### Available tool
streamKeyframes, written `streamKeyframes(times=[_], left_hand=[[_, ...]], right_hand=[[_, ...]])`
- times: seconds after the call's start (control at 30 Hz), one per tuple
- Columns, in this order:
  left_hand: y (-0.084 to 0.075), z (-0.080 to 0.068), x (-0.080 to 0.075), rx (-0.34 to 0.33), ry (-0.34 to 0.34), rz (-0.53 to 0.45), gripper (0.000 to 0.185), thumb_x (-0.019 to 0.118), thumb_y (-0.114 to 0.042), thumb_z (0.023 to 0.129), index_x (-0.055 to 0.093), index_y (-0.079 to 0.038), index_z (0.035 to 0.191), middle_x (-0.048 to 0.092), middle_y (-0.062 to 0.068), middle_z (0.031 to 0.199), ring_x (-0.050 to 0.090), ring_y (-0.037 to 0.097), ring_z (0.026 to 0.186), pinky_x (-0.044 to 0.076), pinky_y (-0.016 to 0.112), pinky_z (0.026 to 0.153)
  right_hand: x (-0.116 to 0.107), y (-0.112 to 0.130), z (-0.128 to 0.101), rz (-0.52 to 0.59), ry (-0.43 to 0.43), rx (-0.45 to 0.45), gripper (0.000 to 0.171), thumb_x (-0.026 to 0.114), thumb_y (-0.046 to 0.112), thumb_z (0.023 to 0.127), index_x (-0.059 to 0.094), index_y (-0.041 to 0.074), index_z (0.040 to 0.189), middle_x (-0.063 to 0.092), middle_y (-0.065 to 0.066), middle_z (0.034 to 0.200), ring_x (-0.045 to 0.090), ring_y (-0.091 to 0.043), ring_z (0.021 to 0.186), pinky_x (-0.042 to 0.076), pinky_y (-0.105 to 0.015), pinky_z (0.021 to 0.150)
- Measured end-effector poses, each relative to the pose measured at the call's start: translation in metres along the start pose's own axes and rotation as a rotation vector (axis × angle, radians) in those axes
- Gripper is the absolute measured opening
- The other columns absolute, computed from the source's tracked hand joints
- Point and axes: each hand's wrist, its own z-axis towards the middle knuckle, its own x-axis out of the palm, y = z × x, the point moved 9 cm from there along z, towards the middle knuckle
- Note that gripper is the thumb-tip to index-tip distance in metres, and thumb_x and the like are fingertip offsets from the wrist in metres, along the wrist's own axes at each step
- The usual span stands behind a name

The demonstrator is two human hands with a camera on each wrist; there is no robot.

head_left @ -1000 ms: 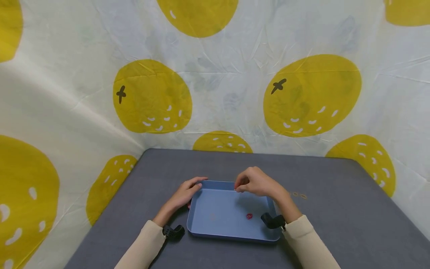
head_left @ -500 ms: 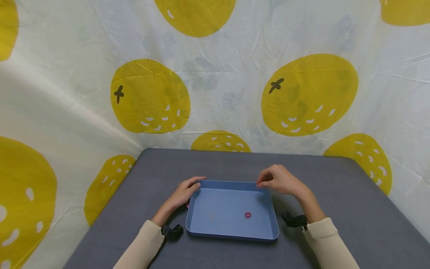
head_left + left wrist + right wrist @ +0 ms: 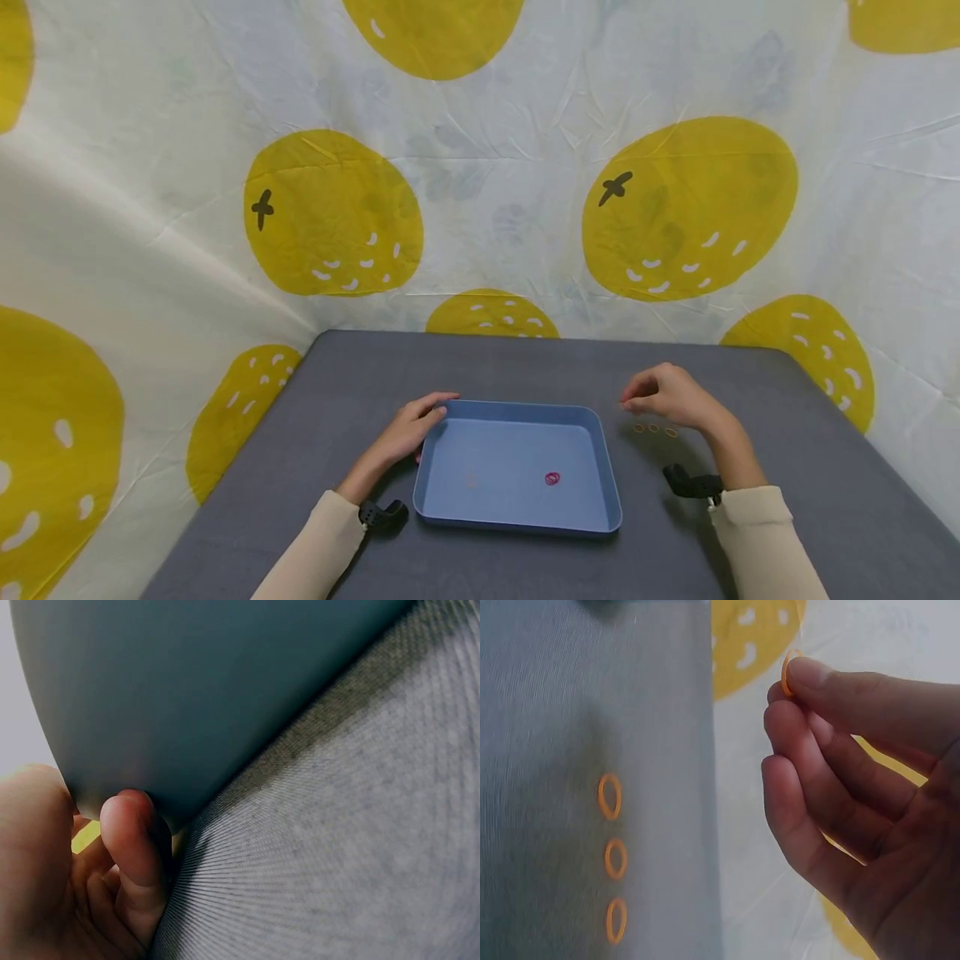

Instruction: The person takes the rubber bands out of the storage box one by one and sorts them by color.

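My left hand [image 3: 408, 429] grips the blue tray [image 3: 517, 528] at its back left corner, thumb on the rim. Close up in the left wrist view, a curled finger [image 3: 131, 840] presses against the tray's outer wall. Right of the tray, my right hand [image 3: 675, 398] is raised over the table. Between its thumb and index finger it pinches a small orange rubber band [image 3: 786, 673], standing on edge in the right wrist view. Below that hand, three more orange rubber bands [image 3: 654, 428] lie in a row on the table.
Inside the tray, red rubber bands [image 3: 552, 478] lie right of the middle, and a faint orange band [image 3: 471, 481] lies to the left. Grey cloth covers the table [image 3: 480, 362]. A white curtain [image 3: 510, 225] with yellow fruit prints hangs behind and at the sides.
My right hand has moved right, from over the back of the tray to above the table near the orange bands, which show again. The left hand has stayed on the tray.
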Motion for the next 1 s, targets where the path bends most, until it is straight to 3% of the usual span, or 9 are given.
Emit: streamKeyframes(times=[0.13,0.47,0.73,1.0], left_hand=[[0.001,0.000,-0.001,-0.007,-0.006,0.000,0.037,0.047,-0.033,0.112,0.057,-0.033,0.148,0.072,0.013,0.109,0.048,0.017,0.038,0.050,0.037,0.041],[0.002,0.002,-0.001,-0.008,-0.012,0.005,0.037,0.048,-0.033,0.111,0.057,-0.035,0.147,0.072,0.012,0.111,0.048,0.018,0.038,0.051,0.039,0.041],[0.000,0.003,0.000,-0.006,-0.010,0.000,0.036,0.048,-0.034,0.111,0.058,-0.034,0.146,0.069,0.014,0.124,0.049,0.017,0.039,0.051,0.037,0.041],[0.001,0.002,0.001,0.008,0.008,-0.016,0.038,0.047,-0.033,0.112,0.056,-0.030,0.149,0.073,0.016,0.115,0.048,0.017,0.038,0.049,0.037,0.040]], right_hand=[[-0.004,-0.015,-0.004,0.010,0.006,0.037,0.016,0.076,0.015,0.094,0.080,0.001,0.102,0.078,-0.012,0.095,0.073,-0.028,0.083,0.059,-0.032,0.070],[-0.016,-0.047,-0.019,-0.019,-0.023,0.124,0.014,0.075,0.010,0.093,0.079,-0.001,0.100,0.078,-0.007,0.093,0.070,-0.017,0.081,0.058,-0.034,0.070],[-0.023,-0.071,-0.032,-0.063,-0.015,0.184,0.014,0.074,0.012,0.093,0.079,0.000,0.098,0.072,-0.003,0.080,0.057,-0.012,0.069,0.046,-0.028,0.061],[-0.019,-0.095,-0.037,-0.026,0.009,0.276,0.010,0.073,0.007,0.093,0.078,-0.001,0.095,0.074,-0.006,0.085,0.064,-0.018,0.077,0.054,-0.032,0.067]])
